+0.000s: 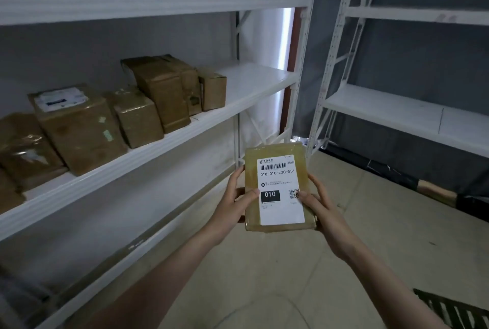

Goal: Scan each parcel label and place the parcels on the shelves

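Note:
I hold a flat, tape-wrapped brown parcel [276, 154] in front of me with both hands. Its white label [280, 185] faces up, with a barcode, the code 010-010-L30-551 and a black 010 box. My left hand [232, 204] grips the parcel's left edge, thumb on the label's left side. My right hand [321, 207] grips the right edge, thumb by the QR code. A white shelf [238, 98] runs along the left at about chest height, its right end bare.
Several brown taped parcels [164, 90] stand in a row on the left part of that shelf. A higher shelf [158, 0] spans above. A second white rack [397, 109] stands at the right. A dark slatted thing [455, 310] lies on the tiled floor at lower right.

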The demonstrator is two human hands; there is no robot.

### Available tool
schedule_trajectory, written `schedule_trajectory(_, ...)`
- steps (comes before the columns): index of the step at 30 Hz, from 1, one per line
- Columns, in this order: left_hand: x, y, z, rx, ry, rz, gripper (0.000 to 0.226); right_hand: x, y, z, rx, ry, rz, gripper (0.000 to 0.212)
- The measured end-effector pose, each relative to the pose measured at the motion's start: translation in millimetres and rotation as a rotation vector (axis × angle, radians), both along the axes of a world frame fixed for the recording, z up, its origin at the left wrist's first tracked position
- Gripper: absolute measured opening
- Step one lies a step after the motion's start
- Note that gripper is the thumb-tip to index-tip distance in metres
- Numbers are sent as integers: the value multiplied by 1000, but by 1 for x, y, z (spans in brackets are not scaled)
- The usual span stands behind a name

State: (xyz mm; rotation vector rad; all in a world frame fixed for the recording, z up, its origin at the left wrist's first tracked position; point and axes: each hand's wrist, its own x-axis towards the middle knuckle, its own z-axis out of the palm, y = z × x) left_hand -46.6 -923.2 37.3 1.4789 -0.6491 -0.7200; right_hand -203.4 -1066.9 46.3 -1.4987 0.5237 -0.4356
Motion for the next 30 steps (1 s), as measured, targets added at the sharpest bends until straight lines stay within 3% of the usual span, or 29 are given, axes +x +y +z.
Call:
schedule_trajectory(4,68,-53,17,-3,-10,8,51,67,-55,14,63,-5,54,73)
schedule_trajectory(6,101,-76,25,-29,-29,12,47,96,-77,20,129,-60,107,60)
schedule_trajectory(8,127,-97,27,-57,-2,33,44,123,-97,22,359,-130,113,49)
schedule_trajectory(11,154,-120,24,-83,53,51,53,158,-114,17,706,-247,152,47)
schedule_trajectory(14,179,-140,22,-104,31,48,58,197,-129,13,817,-283,201,52)
schedule_trajectory(17,202,-160,22,-143,-49,89,51,230,-151,12,840,-280,225,53)
schedule_trajectory(21,235,-194,23,-9,-385,191,31,271,-190,9,807,-240,214,52)
schedule_trajectory(27,291,-249,40,154,-766,308,41,344,-260,32,640,-158,284,48)
schedule_trajectory(30,312,-274,56,190,-764,355,49,381,-293,61,482,-73,327,42)
